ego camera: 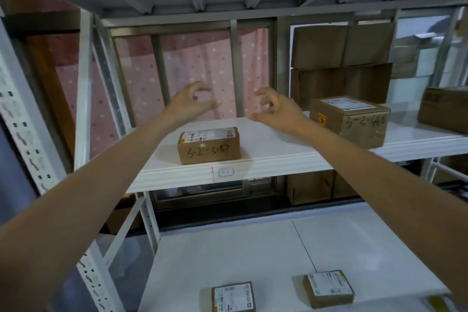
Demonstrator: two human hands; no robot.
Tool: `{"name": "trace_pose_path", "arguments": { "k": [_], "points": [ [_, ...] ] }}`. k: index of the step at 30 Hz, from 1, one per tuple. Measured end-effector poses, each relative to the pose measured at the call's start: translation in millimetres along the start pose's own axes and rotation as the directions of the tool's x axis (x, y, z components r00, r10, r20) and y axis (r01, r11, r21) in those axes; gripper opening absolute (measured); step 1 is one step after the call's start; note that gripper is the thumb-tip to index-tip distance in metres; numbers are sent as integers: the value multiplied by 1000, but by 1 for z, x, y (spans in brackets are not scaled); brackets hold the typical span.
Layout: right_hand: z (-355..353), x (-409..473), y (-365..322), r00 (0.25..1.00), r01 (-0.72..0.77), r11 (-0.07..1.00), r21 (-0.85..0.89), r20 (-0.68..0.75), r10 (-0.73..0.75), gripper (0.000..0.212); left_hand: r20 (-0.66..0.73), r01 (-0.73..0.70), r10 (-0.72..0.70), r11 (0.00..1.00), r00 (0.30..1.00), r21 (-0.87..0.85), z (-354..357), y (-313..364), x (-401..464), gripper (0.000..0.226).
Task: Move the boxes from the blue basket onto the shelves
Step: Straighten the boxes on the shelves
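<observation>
A small brown box (209,145) marked 3-2-5187 rests near the front edge of the white upper shelf (278,157). My left hand (191,104) and my right hand (274,109) hover above and behind it, apart from it, fingers curled and spread, holding nothing. A larger brown box (350,120) with a white label stands on the same shelf to the right. Two small labelled boxes (233,296) (328,289) lie on the lower shelf (228,248). The blue basket is out of view.
White perforated uprights (22,129) frame the rack on the left. Behind the shelf is a window with a pink dotted curtain (197,68). Flat cardboard (342,66) leans at the back right, and another box (443,109) sits at the far right.
</observation>
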State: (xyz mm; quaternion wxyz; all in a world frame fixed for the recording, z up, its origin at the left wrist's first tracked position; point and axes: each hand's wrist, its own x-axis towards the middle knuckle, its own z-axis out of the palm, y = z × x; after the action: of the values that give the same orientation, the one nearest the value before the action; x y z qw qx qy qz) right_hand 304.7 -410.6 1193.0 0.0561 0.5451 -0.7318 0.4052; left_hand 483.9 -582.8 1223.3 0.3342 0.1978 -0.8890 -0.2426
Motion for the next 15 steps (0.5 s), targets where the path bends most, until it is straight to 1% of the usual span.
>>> {"name": "trace_pose_path", "arguments": {
  "k": [3,5,7,8,10,11,13,15],
  "points": [
    [-59,-1,15,989,-5,996,-87,-146,-7,56,15,-76,77,996,997,-39,27,47,22,56],
    [-97,-11,34,967,-32,990,-140,-253,-5,52,53,-113,117,991,992,-73,59,77,27,59],
    [-131,-25,61,934,-98,989,-115,-354,51,50,98,-110,120,988,988,-106,97,104,28,64],
    [-146,-33,77,915,-137,989,-51,-388,107,49,118,-99,112,989,987,-110,117,115,28,67],
    [-170,-52,110,883,-197,971,134,-407,236,50,168,-73,88,993,982,-94,157,129,28,72],
    [-179,-61,127,873,-217,957,194,-400,279,50,195,-56,70,995,978,-81,176,133,28,74],
    [-191,-76,161,879,-238,943,234,-361,311,51,238,-8,22,998,971,-57,210,136,28,79],
    [-196,-85,190,911,-236,936,262,-276,307,51,254,50,-31,996,967,-70,234,135,25,82]
  ]
}}
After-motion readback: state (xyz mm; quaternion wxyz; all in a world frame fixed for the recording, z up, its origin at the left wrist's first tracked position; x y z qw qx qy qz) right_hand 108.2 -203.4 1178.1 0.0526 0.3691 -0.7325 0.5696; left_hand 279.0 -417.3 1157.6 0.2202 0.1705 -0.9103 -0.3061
